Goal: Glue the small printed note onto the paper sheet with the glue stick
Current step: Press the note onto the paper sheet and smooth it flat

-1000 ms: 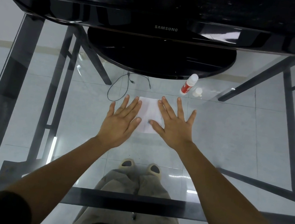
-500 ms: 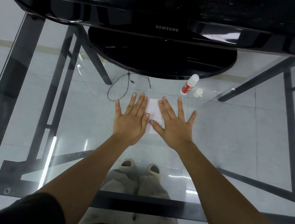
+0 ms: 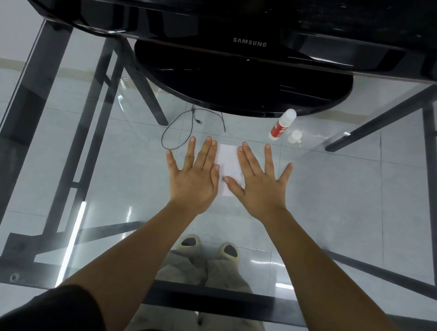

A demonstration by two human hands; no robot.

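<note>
While both hands, left hand (image 3: 195,179) and right hand (image 3: 260,185), lie flat with fingers spread wide on the paper sheet (image 3: 228,163), pressing appears under way; next, lifting off cleanly

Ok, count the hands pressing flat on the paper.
2. The left hand lies palm-down over the paper sheet's left edge; the right hand lies palm-down over its right edge. Neither holds anything.

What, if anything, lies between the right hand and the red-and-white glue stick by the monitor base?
Nothing visible: bare glass tabletop separates the right hand from the red-and-white glue stick; its loose white cap sits just right of it, off the path.
</note>
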